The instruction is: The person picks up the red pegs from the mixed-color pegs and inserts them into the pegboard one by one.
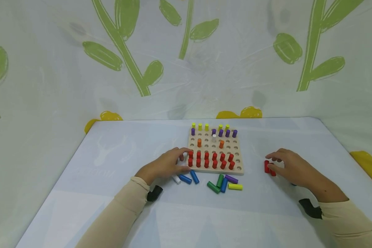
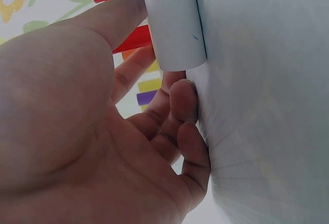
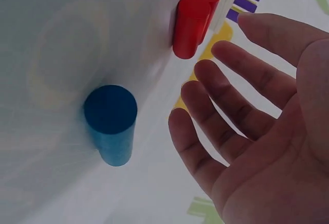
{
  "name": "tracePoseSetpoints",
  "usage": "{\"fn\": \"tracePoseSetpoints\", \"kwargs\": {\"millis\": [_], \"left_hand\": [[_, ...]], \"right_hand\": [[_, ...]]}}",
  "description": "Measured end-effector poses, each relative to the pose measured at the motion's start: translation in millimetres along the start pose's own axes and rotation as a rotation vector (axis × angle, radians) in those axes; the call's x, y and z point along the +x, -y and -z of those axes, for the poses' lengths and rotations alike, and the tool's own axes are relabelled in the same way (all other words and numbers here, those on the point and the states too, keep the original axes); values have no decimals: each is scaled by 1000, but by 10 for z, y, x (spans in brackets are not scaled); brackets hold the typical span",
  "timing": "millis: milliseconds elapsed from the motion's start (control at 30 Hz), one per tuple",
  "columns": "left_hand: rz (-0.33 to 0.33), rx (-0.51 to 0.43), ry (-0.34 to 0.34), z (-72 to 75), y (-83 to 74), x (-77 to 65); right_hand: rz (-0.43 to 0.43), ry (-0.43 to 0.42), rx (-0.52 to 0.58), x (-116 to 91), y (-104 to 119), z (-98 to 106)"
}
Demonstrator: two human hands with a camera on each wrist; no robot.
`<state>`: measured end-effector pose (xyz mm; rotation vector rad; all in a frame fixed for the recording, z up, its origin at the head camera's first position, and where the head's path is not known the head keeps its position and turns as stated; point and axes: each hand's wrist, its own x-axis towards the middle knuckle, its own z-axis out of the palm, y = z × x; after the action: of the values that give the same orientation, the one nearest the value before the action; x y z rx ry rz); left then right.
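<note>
A wooden peg board [image 1: 217, 171] lies mid-table, with two rows of upright red pegs [image 1: 206, 163] near its front. At the board's front left corner is my left hand [image 1: 165, 163], index fingertip by a red peg and thumb at the board's edge. A white peg [image 2: 177, 29] lies in front of that thumb in the left wrist view. To the right of the board, my right hand [image 1: 292, 167] hovers beside two loose red pegs [image 1: 266, 166], fingers spread and holding nothing. Nearer that wrist lies a blue peg [image 3: 110, 126], mostly hidden in the head view.
Loose blue pegs [image 1: 194, 176], green pegs [image 1: 213, 187], a purple peg [image 1: 231, 179] and a yellow peg [image 1: 235, 186] lie before the board. Yellow pegs [image 1: 206, 127], purple pegs [image 1: 221, 133], orange pegs [image 1: 221, 144] and one white peg [image 1: 214, 138] stand farther back in it.
</note>
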<state>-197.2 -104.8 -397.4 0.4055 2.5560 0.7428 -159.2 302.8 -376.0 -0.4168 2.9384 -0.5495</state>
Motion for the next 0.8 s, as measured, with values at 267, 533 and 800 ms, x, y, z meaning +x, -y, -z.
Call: {"fn": "tracePoseSetpoints", "kwargs": {"millis": [267, 533, 800], "left_hand": [[-5, 1, 3, -9, 18, -3], [-7, 2, 6, -7, 16, -7], [-16, 4, 2, 2, 18, -3]], "right_hand": [[-3, 35, 2, 17, -29, -51], [23, 17, -10, -1, -44, -97], [5, 27, -1, 17, -20, -91]]}}
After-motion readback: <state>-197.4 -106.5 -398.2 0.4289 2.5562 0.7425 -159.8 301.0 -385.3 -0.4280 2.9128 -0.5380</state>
